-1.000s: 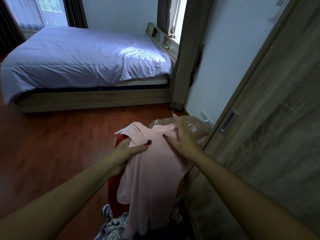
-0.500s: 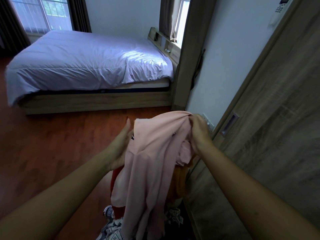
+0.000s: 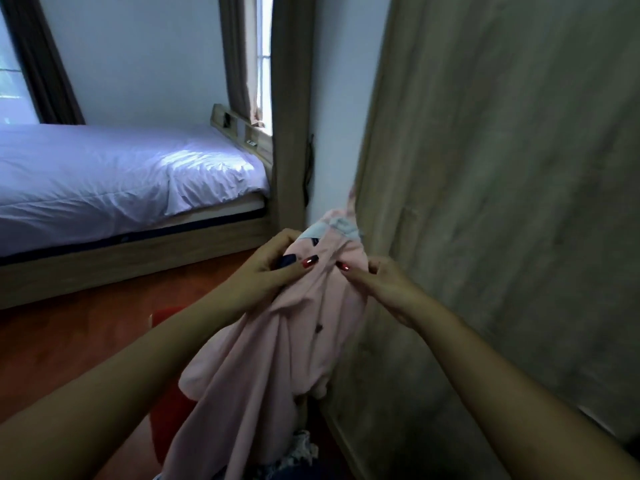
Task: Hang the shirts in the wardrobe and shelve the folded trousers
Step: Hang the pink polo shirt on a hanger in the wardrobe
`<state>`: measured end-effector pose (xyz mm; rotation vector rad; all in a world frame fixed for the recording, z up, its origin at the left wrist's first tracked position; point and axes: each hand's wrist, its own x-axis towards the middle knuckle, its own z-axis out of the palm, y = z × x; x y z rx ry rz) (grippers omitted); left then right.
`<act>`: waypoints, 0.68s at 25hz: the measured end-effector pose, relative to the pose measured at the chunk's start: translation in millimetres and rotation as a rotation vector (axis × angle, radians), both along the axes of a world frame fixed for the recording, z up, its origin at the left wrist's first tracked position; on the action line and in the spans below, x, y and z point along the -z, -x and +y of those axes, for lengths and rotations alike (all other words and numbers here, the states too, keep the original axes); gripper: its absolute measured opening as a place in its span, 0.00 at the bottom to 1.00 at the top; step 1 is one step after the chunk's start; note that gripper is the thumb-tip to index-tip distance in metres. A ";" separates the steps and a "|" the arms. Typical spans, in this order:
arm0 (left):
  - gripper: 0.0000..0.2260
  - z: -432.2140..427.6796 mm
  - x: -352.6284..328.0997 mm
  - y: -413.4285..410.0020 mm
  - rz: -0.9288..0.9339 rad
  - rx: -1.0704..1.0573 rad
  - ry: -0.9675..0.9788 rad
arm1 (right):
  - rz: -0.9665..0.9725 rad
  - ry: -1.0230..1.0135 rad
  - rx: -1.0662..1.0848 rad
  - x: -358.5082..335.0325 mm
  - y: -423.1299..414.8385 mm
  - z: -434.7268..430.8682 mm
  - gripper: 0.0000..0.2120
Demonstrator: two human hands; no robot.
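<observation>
Bare along the left forearm (image 3: 131, 375) and the right forearm (image 3: 512, 375), right out to the picture's edge. Painted nails (image 3: 309, 261) on the left hand (image 3: 263, 275) and the right hand (image 3: 384, 282): glossy dark red, squared at the tips (each catching a small bright glint).

Dim room, daylight from window (image 3: 261, 57), motion blur, wide-angle edge distortion

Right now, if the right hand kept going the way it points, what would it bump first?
The pink shirt: the right hand pinches it. Pushing on leftward, it would probably reach the fingers of the left hand next, gripping the same bunch, though depth is unclear.
</observation>
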<state>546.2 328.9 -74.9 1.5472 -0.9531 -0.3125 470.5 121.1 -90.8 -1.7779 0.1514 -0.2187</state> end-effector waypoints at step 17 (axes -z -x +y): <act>0.23 -251.4 -56.2 265.2 -0.818 0.464 0.179 | -0.396 0.298 0.804 -129.3 433.9 -141.8 0.09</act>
